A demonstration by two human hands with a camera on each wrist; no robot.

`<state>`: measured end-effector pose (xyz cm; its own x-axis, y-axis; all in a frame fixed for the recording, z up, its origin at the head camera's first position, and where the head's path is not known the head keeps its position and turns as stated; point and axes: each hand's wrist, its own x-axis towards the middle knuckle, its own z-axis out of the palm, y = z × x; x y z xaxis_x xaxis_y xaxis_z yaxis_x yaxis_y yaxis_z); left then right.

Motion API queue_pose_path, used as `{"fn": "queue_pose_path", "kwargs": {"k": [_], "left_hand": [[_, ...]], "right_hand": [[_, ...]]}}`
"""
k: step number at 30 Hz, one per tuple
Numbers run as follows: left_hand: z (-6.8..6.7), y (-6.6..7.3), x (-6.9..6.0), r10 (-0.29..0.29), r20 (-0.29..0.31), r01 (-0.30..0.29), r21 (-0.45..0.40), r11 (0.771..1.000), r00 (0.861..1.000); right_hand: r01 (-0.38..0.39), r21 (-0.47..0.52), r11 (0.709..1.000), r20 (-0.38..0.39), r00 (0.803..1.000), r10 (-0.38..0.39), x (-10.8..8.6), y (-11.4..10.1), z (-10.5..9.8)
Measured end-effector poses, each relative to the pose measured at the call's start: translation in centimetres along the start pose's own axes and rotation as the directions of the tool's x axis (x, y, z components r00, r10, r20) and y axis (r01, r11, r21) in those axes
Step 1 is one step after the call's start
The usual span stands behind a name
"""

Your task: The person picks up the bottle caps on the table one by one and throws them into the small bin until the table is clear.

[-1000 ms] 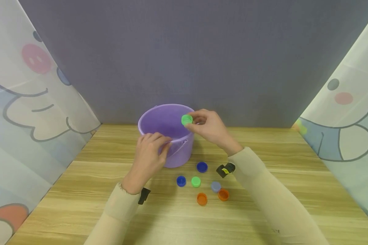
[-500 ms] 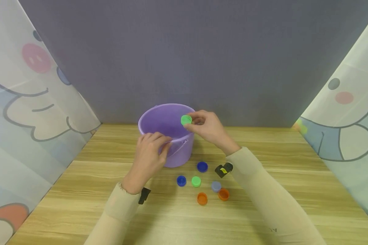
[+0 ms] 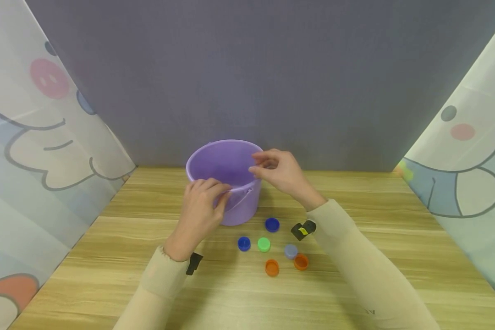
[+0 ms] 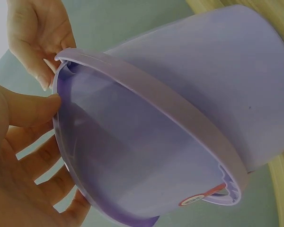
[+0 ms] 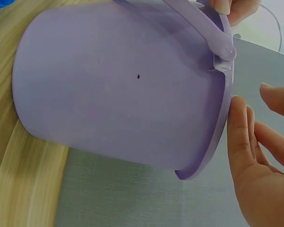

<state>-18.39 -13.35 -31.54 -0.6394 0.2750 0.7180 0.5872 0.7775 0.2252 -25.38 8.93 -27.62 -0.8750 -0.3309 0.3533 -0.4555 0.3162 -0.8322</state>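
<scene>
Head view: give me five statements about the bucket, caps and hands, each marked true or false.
1. The left hand touches the bucket. True.
2. The right hand holds nothing. True.
3. The bucket lies on its side. False: it stands on the table.
4. Two orange caps lie on the table. True.
5. Every cap on the table is orange. False: a green cap and two dark blue caps lie there too.
</scene>
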Motion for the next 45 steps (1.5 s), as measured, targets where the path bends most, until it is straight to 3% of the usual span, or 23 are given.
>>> {"fn": "queue_pose_path", "kwargs": {"k": [12,30,45], "left_hand": [[0.0,-0.1,0.0,-0.004,0.0,0.004,-0.001,1.0,1.0],[0.0,-0.1,0.0,-0.007,-0.007,0.007,-0.005,1.0,1.0],[0.0,0.1,0.0,-0.017,0.007,0.017,-0.001,1.0,1.0]], "right_hand": [[0.036,0.011,0.999,-0.009,0.999,-0.036,-0.9,0.1,-0.7],[0.026,0.053,0.998,-0.015,1.0,-0.026,-2.6,0.6,-1.4],[0.002,0.002,1.0,0.013,1.0,-0.002,-4.0,2.0,-2.0]]}}
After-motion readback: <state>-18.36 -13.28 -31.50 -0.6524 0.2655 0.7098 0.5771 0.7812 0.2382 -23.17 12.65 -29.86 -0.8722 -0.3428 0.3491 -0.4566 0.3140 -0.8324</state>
